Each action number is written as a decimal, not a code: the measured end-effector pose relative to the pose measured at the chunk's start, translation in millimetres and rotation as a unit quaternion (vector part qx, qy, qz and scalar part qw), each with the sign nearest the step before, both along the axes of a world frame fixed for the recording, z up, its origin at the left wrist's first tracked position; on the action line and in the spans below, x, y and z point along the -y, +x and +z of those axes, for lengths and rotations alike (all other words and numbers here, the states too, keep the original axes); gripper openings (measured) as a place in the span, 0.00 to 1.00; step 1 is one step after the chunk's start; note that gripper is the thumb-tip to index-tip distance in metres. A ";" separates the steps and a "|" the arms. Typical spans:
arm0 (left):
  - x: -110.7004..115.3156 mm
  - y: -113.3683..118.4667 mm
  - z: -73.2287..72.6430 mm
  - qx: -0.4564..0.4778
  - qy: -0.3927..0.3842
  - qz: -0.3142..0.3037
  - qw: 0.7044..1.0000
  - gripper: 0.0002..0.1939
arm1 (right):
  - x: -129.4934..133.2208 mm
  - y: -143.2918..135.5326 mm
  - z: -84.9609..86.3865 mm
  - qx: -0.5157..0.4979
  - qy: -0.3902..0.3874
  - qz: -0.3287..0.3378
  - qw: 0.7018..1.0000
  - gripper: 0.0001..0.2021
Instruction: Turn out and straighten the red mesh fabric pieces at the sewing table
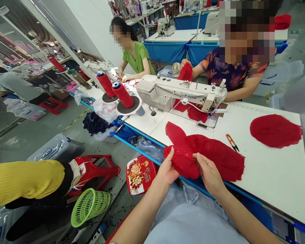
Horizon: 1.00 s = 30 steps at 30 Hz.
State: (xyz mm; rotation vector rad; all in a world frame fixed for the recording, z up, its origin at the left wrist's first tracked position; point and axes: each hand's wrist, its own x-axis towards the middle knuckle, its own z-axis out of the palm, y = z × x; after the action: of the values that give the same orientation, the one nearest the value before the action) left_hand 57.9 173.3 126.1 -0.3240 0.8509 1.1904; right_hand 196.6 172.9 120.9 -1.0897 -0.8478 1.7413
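A piece of red lace fabric (185, 159) is stretched between my two hands at the front edge of the white sewing table (264, 176). My left hand (169, 167) pinches its left side, thumb on top. On the right side, my right hand (208, 173) grips the cloth between thumb and fingers. More red fabric (216, 156) spreads over the table behind and to the right of my hands; whether it is joined to the held part I cannot tell. Orange-handled thread snips (232, 142) lie just beyond it.
A sewing machine (178, 91) stands across the table, with a co-worker (228, 74) behind it handling red cloth. Red thread cones (123, 95) stand at left. Another red piece (276, 130) lies at right. Below are a red tin (141, 174) and a green basket (91, 206).
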 end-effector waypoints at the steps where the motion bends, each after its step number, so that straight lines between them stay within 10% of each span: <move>1: 0.1 0.5 0.8 -0.001 0.005 0.000 1.000 0.16 | -0.1 -0.5 -0.3 0.001 0.007 0.009 1.000 0.19; 21: 4.1 4.1 12.6 -0.104 0.066 0.021 0.992 0.11 | -1.5 -0.5 9.4 0.082 0.062 0.039 0.994 0.14; 30: -4.8 4.9 7.4 -0.157 0.035 0.091 0.983 0.06 | 10.2 -2.4 14.5 0.208 0.200 0.030 0.957 0.19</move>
State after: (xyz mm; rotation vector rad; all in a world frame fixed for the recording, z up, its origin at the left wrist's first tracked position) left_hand 62.9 178.1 133.4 -0.1604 1.0662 1.4620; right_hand 194.3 162.7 135.4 -1.1713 -1.4359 1.3161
